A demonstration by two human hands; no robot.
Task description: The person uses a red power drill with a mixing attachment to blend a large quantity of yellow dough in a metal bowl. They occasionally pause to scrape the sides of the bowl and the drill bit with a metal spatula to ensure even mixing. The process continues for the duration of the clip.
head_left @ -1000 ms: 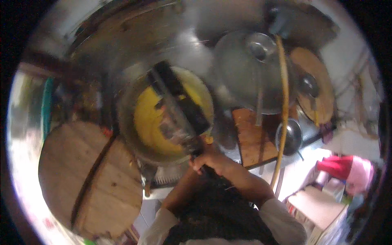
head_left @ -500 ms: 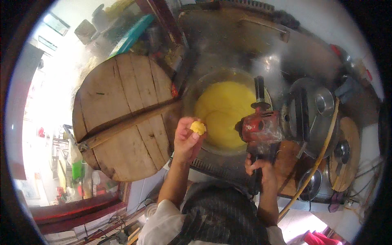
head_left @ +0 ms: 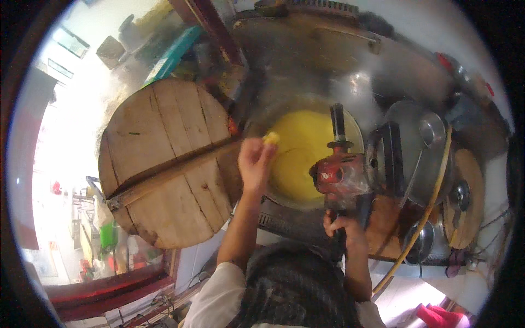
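The left hand (head_left: 256, 159) is raised over the near-left rim of the big pot (head_left: 306, 156), its fingers pinched around a small yellow lump (head_left: 270, 138). Half a second ago the same hand held that lump lower and further toward the person, beside the round wooden lid (head_left: 164, 164); now the lump sits at the fingertips just above the edge of the yellow mash (head_left: 306, 153) that fills the pot. A second ago this hand was not out at all: both hands were close together on the tool. So the left hand has let go of the tool, and its pinch of yellow stuff has come up and forward to the pot's edge, which reads as a sample being carried at the pot, though whether it is going in or coming out cannot be told.

The right hand (head_left: 343, 229) is clenched around the dark grip of the red power mixer (head_left: 339, 174), just below the machine's body. Beyond that hand the mixer's shaft (head_left: 337, 123) points away over the mash, much as it did half a second ago, so the tool is held by one hand alone.

Left of the left hand lies the wooden lid, split by a cross batten. Right of the right hand stand steel pot lids (head_left: 424, 150), a yellow hose (head_left: 432, 191) and another wooden disc (head_left: 465, 197). Steam blurs the far side of the pot.
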